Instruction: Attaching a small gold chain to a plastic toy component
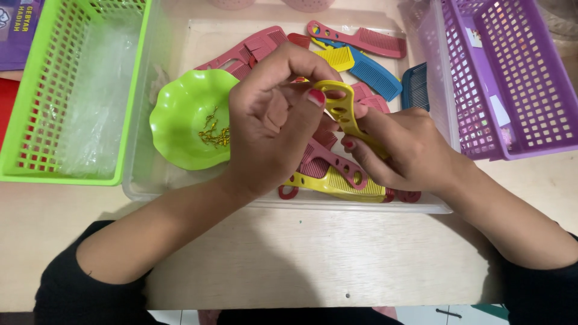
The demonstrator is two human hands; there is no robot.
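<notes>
Left hand (271, 120) and right hand (400, 150) both pinching smooth yellow plastic comb (344, 114) by holed handle above clear tray (289, 203), hemmed by green basket (36, 174), purple basket (542, 150), scalloped green bowl (180, 120) alongside.

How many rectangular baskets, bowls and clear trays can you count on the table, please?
Baskets: 2, green and purple
Bowl: 1
Tray: 1
Total: 4
</notes>
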